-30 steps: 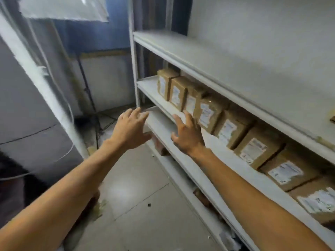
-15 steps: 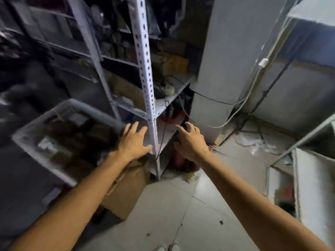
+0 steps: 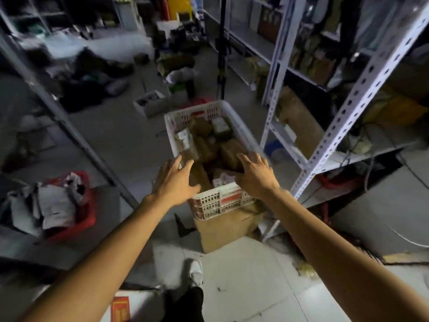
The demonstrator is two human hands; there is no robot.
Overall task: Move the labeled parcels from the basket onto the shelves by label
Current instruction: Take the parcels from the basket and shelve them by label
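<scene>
Below, a white slatted basket (image 3: 234, 123) sits on a cardboard box (image 3: 222, 231), its long axis running away from the person. Brown labeled parcels (image 3: 232, 152) fill it. Left hand (image 3: 173, 184) and right hand (image 3: 254, 176) hover over its near end, fingers spread, holding nothing.

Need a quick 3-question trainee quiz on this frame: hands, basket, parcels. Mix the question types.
1. True or false: the left hand already grips a parcel.
2. What does the white basket rest on? A) cardboard box B) red bin C) shelf board
3. Fill in: the right hand hovers with fingers spread over the brown ____ in the basket.

Key: 1 false, both hands are open and hold nothing. 2 A, the cardboard box. 3 parcels.
</scene>
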